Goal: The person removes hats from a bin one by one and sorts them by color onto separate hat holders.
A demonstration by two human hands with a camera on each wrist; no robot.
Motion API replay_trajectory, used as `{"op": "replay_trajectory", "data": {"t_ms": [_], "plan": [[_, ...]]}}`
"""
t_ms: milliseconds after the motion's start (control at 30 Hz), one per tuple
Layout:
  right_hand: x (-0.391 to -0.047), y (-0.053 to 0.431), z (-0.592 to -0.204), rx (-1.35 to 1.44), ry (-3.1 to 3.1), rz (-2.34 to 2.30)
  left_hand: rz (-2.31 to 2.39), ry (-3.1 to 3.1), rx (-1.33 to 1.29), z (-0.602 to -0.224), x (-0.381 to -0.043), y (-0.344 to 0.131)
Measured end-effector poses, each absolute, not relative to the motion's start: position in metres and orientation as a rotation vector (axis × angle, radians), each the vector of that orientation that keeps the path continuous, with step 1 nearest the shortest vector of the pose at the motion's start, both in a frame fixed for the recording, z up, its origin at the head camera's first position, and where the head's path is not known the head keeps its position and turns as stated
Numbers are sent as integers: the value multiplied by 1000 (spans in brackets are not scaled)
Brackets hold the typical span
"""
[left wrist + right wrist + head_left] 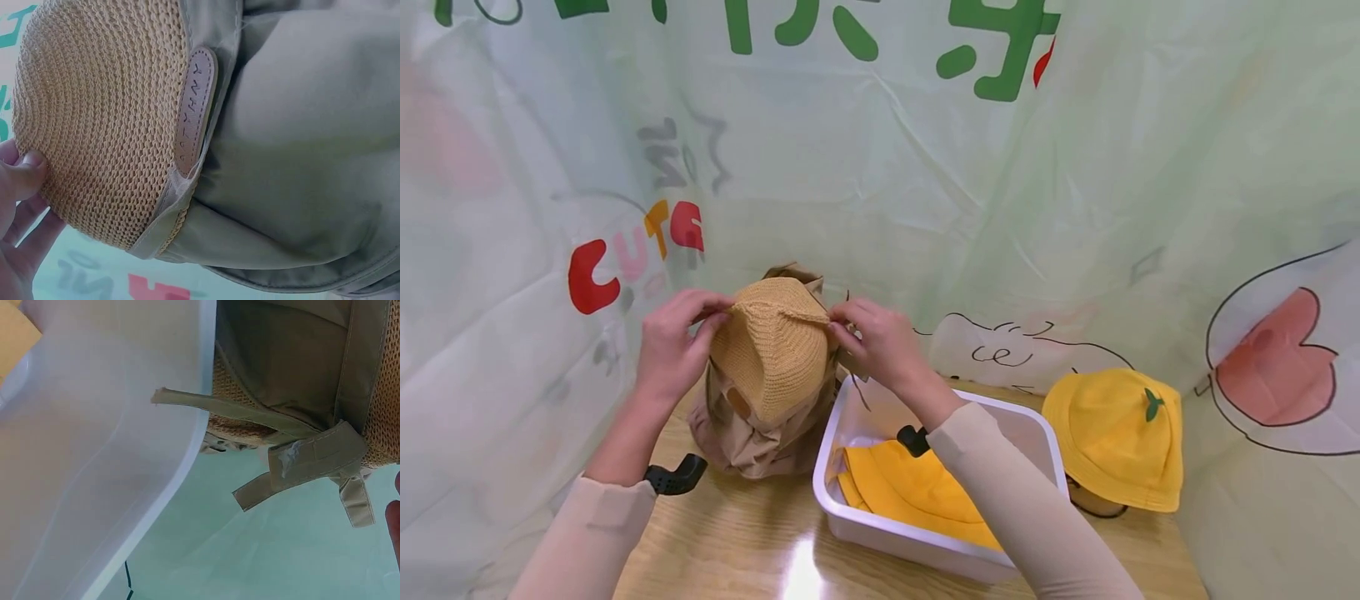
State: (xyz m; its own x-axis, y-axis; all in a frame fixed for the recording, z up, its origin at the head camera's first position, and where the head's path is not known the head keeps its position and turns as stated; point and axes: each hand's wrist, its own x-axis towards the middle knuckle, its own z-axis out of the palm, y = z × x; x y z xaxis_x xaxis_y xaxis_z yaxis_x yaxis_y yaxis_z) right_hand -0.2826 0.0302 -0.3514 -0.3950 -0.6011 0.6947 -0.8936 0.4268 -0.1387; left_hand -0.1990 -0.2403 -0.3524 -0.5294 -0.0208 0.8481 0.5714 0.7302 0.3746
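Note:
A tan hat with a woven crown (pixel 767 350) and a loose khaki fabric brim (pixel 756 454) is held up by both hands at the left of the head view. My left hand (pixel 673 342) pinches the crown's upper left edge between thumb and fingers. Opposite it, my right hand (pixel 883 342) pinches the upper right edge. Between the hands the crown is creased and sunken. A brown leather label (pixel 196 112) lies along the band in the left wrist view. In the right wrist view a khaki bow (pixel 319 456) hangs at the hat's side, with fingertips (pixel 394 522) at the frame edge.
A white plastic bin (pixel 917 546) with yellow fabric hats (pixel 917 483) inside stands on the wooden table (pixel 715 542), below my right forearm. Right of it sits a yellow hat (pixel 1120 433) with a green sprout. Printed curtains (pixel 865 183) enclose the back and sides.

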Motion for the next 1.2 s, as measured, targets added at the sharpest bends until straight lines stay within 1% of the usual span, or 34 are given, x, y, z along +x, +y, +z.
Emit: {"op": "replay_trajectory", "data": {"t_ms": [733,1200], "plan": [[-293,23,-365,1207,-2214,658,-775,-2034,-415,-368,-215,-249],[-297,15,-363,1125,-2342,648,-784,-2097,-359,-370,-222,-251]]}}
